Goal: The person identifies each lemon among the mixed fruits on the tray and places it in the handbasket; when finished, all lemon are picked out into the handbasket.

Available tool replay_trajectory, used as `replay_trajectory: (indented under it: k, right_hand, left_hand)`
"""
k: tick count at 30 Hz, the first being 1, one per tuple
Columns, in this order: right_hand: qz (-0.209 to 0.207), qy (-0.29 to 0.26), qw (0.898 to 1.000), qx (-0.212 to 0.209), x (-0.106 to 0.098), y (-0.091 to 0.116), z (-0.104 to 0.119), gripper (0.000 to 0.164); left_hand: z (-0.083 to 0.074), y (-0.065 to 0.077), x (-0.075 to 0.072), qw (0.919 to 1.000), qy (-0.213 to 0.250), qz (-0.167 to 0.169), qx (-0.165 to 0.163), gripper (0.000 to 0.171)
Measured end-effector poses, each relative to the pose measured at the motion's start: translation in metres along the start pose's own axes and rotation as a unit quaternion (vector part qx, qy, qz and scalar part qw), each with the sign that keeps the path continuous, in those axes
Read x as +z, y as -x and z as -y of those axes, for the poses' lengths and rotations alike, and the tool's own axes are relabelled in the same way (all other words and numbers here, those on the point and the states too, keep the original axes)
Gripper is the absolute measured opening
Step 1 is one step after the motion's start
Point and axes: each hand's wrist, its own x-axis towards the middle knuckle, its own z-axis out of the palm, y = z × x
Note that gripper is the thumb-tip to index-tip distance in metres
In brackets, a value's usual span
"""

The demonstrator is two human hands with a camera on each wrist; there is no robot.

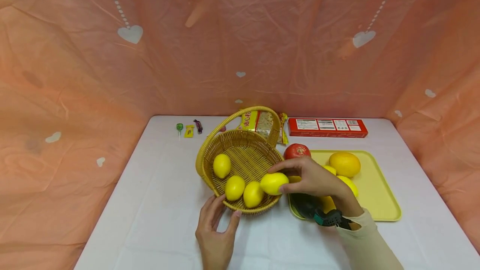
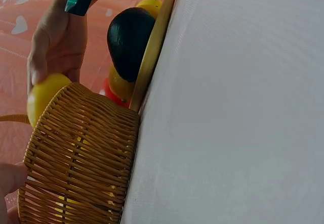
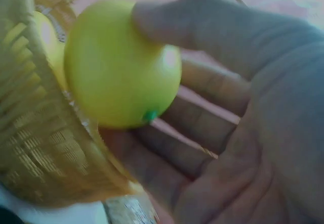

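A wicker basket [image 1: 247, 153] with an arched handle stands on the white table, three lemons [image 1: 234, 188] lying inside. My left hand [image 1: 215, 232] holds its front left rim, fingertips and thumb set apart along the edge. In the left wrist view, the basket's woven side [image 2: 81, 158] hides most of its contents. Over the basket's right rim, my right hand [image 1: 315, 178] grips another lemon [image 1: 274, 183] between thumb and fingers. The right wrist view shows this lemon [image 3: 121, 64] close up, its green stem end towards the palm, beside the rim.
Right of the basket, a yellow tray [image 1: 378, 195] bears more yellow fruit [image 1: 345, 164] and a dark avocado [image 1: 303, 204]. A red pomegranate [image 1: 297, 151] sits at its back left. Behind are a food packet [image 1: 262, 124], a red box [image 1: 328, 128] and small sweets [image 1: 189, 131].
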Motion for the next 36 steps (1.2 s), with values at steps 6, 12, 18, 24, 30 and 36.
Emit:
replay_trajectory:
  k: [6, 12, 18, 24, 30, 36]
  right_hand:
    - [0.016, 0.097, 0.995, 0.003, 0.022, -0.012, 0.009, 0.043]
    - [0.03, 0.107, 0.994, 0.013, 0.04, -0.017, 0.015, 0.043]
    - [0.027, 0.112, 0.993, 0.006, 0.051, -0.024, 0.022, 0.042]
    - [-0.011, 0.085, 0.996, 0.002, 0.031, -0.018, 0.015, 0.042]
    - [-0.049, -0.027, 0.998, 0.026, -0.011, 0.003, -0.004, 0.04]
    - [-0.101, -0.099, 0.99, 0.01, -0.039, 0.036, -0.022, 0.042]
  left_hand:
    - [0.0, 0.0, -0.001, 1.0, 0.0, 0.0, -0.001, 0.051]
    - [0.002, 0.0, -0.001, 0.9999, -0.004, 0.001, 0.011, 0.052]
    - [0.005, 0.0, -0.001, 0.9997, -0.007, 0.005, 0.024, 0.051]
    - [0.005, 0.0, -0.001, 0.9997, -0.005, 0.003, 0.023, 0.053]
    - [0.006, 0.001, 0.0, 0.9998, -0.002, -0.006, 0.02, 0.053]
    - [0.004, 0.001, 0.001, 0.9998, 0.008, 0.001, 0.017, 0.054]
